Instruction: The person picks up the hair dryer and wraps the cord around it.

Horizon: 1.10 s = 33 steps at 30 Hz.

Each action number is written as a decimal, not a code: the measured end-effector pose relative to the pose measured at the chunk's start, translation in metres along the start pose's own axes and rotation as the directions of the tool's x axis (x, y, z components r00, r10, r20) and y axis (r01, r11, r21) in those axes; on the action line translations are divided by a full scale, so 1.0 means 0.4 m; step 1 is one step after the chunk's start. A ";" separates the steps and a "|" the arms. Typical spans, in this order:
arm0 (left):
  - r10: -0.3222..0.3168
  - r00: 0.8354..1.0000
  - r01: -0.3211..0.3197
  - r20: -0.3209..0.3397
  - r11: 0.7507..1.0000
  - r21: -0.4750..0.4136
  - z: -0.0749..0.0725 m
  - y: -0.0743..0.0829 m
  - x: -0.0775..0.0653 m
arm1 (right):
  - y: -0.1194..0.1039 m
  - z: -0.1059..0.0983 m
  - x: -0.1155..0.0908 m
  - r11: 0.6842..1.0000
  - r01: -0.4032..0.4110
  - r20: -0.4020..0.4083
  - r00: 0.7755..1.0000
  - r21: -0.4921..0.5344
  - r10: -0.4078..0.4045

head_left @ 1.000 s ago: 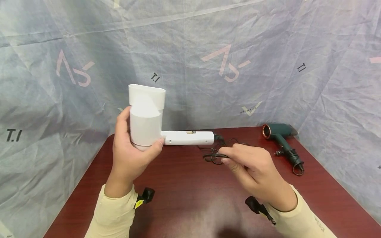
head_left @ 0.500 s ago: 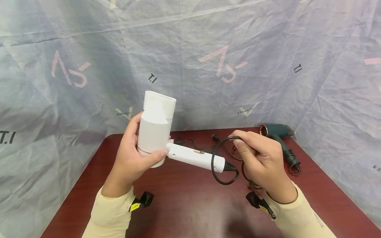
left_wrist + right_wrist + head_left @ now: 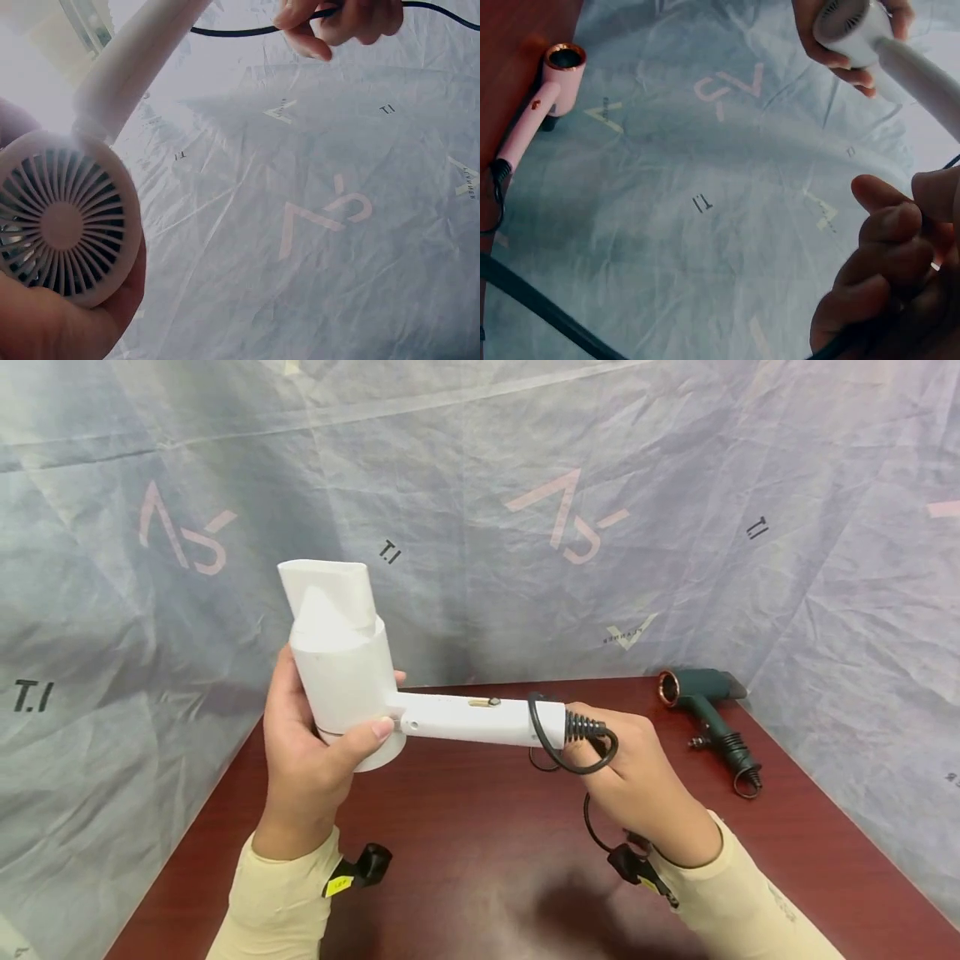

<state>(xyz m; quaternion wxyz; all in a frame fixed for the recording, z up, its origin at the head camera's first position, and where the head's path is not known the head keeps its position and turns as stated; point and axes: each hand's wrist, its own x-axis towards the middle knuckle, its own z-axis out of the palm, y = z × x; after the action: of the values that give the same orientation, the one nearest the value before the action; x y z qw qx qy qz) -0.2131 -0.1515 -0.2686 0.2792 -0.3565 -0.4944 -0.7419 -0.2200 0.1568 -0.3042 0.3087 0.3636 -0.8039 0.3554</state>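
My left hand (image 3: 315,760) grips the barrel of a white hair dryer (image 3: 345,668), its flat nozzle pointing up. The handle reaches right, nearly level, with a small gold switch on it. In the left wrist view the dryer's round grille (image 3: 61,225) faces the camera. My right hand (image 3: 630,777) is just past the handle's end, partly hidden by the cord. Its curled fingers pinch the black cord (image 3: 232,32), seen in the left wrist view. One loop of cord (image 3: 540,731) hangs over the handle's end, beside the ribbed sleeve.
A dark green hair dryer (image 3: 701,702) lies at the right rear of the red-brown table (image 3: 465,843), its cord wrapped about the handle. In the right wrist view a pink hair dryer (image 3: 544,105) lies near the table's edge. Grey printed cloth (image 3: 465,510) hangs behind.
The white dryer first swung right and down with its handle tilted, then came back left and levelled. My right hand moved left behind the handle's end, and a cord loop now hangs over it.
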 end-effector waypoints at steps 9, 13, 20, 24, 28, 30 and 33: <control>0.114 0.983 -0.133 -0.147 0.983 -0.130 0.005 -0.006 0.006 | -0.018 0.033 -0.005 0.997 -0.064 0.170 0.984 0.039 0.056; 0.156 0.950 -0.201 -0.272 0.968 -0.147 -0.002 -0.002 0.016 | -0.026 0.052 -0.010 0.998 -0.065 0.262 0.963 0.017 0.058; 0.236 0.880 -0.299 -0.411 0.949 -0.096 -0.014 0.028 0.035 | -0.048 0.065 -0.019 1.000 0.007 0.326 0.945 0.009 -0.010; 0.281 0.848 -0.344 -0.450 0.937 -0.063 -0.017 0.043 0.048 | -0.069 0.057 -0.021 1.000 0.029 0.326 0.945 0.000 -0.028; 0.302 0.820 -0.360 -0.486 0.933 -0.028 -0.018 0.050 0.052 | -0.089 0.048 -0.022 0.999 0.050 0.328 0.944 -0.015 -0.043; 0.304 0.815 -0.349 -0.494 0.937 0.001 -0.016 0.051 0.050 | -0.096 0.045 -0.023 0.997 0.065 0.320 0.946 -0.033 -0.051; 0.299 0.820 -0.320 -0.487 0.947 0.043 -0.012 0.050 0.043 | -0.104 0.037 -0.028 0.993 0.098 0.290 0.954 -0.074 -0.072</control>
<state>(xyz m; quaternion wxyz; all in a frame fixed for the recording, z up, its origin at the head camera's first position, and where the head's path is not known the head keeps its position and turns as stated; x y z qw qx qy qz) -0.2091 -0.1642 -0.2453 0.5040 -0.2390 -0.3283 -0.7623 -0.1842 0.1290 -0.3066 0.2197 0.4316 -0.8384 0.2500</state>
